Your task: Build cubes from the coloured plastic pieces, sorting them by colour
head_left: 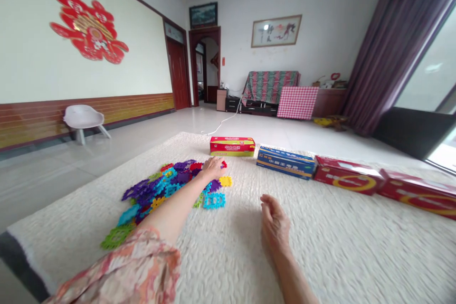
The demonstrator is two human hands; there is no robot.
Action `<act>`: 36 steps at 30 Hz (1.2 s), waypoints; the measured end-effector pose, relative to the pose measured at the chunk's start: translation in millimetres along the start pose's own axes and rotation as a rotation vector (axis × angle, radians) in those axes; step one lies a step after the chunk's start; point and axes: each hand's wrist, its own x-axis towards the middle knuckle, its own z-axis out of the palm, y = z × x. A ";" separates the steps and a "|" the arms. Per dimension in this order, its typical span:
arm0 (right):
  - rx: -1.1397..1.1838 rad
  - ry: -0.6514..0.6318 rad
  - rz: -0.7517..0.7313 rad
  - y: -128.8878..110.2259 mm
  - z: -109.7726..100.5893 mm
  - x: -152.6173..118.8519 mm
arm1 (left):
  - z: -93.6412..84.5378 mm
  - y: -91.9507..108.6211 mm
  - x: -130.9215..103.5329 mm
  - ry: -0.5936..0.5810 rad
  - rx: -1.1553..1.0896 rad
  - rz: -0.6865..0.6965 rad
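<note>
My left hand [213, 167] reaches over the far right part of a loose pile of colourful plastic interlocking pieces [142, 192]. Its fingers are closed at a red piece [223, 165], partly hidden by the hand. Close by lie a yellow piece [225, 181] and a light-blue square piece [214, 201]. At the pile's near left end is a green piece [117, 237]. My right hand [276, 223] hovers over or rests on the pale mat, fingers curled in, with nothing visible in them.
Beyond the pile stands a red and yellow box [232, 147]. A blue box [286, 162] and two dark red boxes [347, 175] continue the row rightward on the textured cream mat [228, 256]. A white child's chair [84, 118] stands on the tiled floor at left.
</note>
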 end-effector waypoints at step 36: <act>-0.037 -0.057 0.012 -6.0 0.3 0.5 | -69.9 -78.8 -52.2 -0.139 0.263 -0.126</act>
